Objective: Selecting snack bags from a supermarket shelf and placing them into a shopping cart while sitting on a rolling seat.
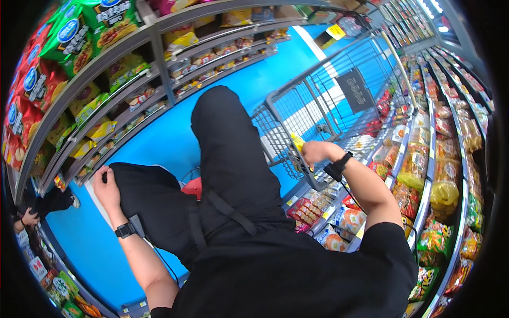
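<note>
My left hand (pixel 106 191) rests against the side of my bent left knee, in black trousers (pixel 145 198). A gap shows between its thumb and fingers, and it holds nothing that I can see. At the near end of a grey wire shopping cart (pixel 278 139), my right hand (pixel 317 153) is curled around a small yellow packet (pixel 297 141). The hand overlaps the cart's rim; whether it touches the wire cannot be told. Most of the packet is hidden behind my fingers. Both wrists wear black straps with cables.
Snack shelves (pixel 159 47) rise on the left, with green and red chip bags (pixel 67 35). Sloping shelves of packaged food (pixel 413 159) run along the right. Another person's hand (pixel 30 218) shows at far left. Beneath me is a red seat (pixel 192 188) on the blue floor (pixel 91 238).
</note>
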Demonstrator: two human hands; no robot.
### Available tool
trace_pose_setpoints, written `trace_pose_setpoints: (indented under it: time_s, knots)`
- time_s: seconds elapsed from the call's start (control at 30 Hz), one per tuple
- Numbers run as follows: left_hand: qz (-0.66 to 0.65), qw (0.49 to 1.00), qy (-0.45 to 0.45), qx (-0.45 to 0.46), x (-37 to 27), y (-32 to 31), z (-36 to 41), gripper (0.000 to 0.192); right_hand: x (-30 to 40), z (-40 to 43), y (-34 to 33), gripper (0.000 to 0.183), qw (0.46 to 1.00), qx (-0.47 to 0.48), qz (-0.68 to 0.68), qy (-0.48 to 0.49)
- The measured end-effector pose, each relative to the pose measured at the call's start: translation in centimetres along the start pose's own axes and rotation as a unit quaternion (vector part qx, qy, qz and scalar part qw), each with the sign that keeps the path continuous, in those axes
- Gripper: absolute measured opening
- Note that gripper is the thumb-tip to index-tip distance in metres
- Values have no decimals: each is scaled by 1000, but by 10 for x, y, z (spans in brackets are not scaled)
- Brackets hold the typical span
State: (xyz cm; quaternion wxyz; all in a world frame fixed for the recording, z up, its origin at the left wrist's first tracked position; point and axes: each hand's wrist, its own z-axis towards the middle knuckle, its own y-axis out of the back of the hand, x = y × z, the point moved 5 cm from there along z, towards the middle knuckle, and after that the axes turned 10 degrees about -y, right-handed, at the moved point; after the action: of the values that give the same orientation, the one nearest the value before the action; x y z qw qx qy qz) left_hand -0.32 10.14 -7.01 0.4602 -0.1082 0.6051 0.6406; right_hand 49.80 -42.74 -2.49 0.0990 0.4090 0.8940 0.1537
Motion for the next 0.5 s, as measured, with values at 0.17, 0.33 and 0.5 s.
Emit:
trace_pose_setpoints:
  time_s: [0.17, 0.33, 0.5]
  knots:
    - [10, 1000, 18, -5, -1, -7, 0, 21, 0, -7, -3, 22, 998, 54, -19, 8]
    - [14, 998, 56, 2, -7, -2, -1, 20, 10, -20, 15, 32, 995, 100, 16, -6]
    - [23, 999, 43, 1, -14, -3, 3, 19, 39, -90, 164, 38, 955, -289, 12, 62]
